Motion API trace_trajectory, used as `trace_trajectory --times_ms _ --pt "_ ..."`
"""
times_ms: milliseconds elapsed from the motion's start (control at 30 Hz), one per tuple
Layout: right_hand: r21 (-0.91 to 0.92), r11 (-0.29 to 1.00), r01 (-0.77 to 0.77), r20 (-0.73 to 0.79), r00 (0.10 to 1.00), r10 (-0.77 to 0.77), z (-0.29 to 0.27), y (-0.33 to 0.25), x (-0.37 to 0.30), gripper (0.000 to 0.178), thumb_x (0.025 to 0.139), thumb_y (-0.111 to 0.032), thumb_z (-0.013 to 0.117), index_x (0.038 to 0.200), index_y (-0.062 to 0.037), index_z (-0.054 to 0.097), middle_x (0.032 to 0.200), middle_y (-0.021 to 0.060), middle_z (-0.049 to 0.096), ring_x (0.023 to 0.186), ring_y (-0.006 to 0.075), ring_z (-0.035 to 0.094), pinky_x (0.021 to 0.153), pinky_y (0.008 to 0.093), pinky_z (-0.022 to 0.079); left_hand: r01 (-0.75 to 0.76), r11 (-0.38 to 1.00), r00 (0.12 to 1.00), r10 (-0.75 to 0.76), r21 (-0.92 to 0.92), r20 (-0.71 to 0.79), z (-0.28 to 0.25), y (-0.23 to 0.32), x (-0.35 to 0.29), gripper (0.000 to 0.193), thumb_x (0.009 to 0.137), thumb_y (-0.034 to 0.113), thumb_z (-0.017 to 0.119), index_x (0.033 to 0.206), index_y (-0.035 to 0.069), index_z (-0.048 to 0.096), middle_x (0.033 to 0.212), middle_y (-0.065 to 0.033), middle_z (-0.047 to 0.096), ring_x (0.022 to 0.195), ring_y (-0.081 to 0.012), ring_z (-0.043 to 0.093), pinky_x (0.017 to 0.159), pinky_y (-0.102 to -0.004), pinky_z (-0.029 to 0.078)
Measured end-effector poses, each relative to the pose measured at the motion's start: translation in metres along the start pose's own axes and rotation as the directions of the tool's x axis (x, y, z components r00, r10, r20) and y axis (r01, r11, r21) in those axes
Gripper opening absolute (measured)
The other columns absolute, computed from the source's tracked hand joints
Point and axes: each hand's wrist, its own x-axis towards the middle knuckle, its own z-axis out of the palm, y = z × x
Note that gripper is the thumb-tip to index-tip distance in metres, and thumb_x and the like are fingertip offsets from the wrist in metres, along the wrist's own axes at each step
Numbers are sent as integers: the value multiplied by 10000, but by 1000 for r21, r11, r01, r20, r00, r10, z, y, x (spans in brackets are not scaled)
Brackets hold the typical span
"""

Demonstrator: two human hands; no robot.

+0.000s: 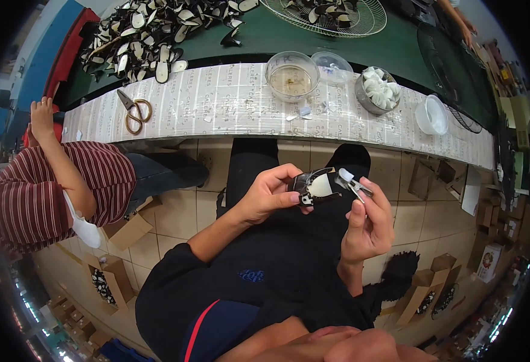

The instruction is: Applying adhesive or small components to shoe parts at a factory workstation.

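Observation:
My left hand (266,196) is closed around a small black shoe part (299,183) with a pale inner sole (320,186), held above my lap. My right hand (369,226) pinches metal tweezers (360,187) between thumb and fingers. At the tips of the tweezers sits a small white piece (345,174), close beside the open end of the shoe part. Whether that piece touches the shoe part I cannot tell.
A paper-covered bench edge (217,96) runs ahead of me, with scissors (134,114), a clear bowl (291,77), a tub of white pieces (378,90) and a white cup (432,114). Beyond lies a heap of shoe parts (150,36). Another person (66,187) is at my left.

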Motion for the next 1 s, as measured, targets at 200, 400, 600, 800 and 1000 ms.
trace_trajectory --times_ms 200,400,600,800,1000 --pt "-11 989 149 137 980 -147 4 -2 8 190 760 -3 749 938 38 696 978 216 694 784 270 698 683 296 561 17 1000 1000 -17 -10 -5 0 -2 1 283 880 98 675 1088 -24 526 972 -125 644 887 -201 657 790 -328 546" --pt "-37 979 200 200 961 -189 8 1 12 203 740 -2 758 931 40 705 981 203 696 748 257 693 644 286 552 3 999 999 -1 55 -37 1 -5 3 309 857 171 712 1036 -3 530 1025 -126 608 875 -209 652 753 -352 569" --pt "-107 966 234 196 958 -211 7 3 12 208 742 0 756 937 46 703 988 196 694 721 247 686 619 280 541 8 998 998 -4 68 -58 4 -3 3 306 852 162 715 1029 -4 528 1006 -124 600 865 -209 646 757 -356 569" --pt "-201 940 276 161 956 -246 5 7 11 197 759 -1 748 944 47 699 1016 197 689 664 223 657 570 269 510 26 997 998 -22 68 -62 4 -2 3 314 853 170 715 1031 -9 529 992 -128 598 848 -216 649 741 -348 560" --pt "-204 943 264 90 964 -251 6 10 8 189 765 3 743 941 48 691 1012 202 689 672 224 659 572 268 511 25 998 998 -22 58 -60 3 -3 3 316 856 178 714 1030 -10 529 982 -125 597 838 -215 648 739 -348 558"
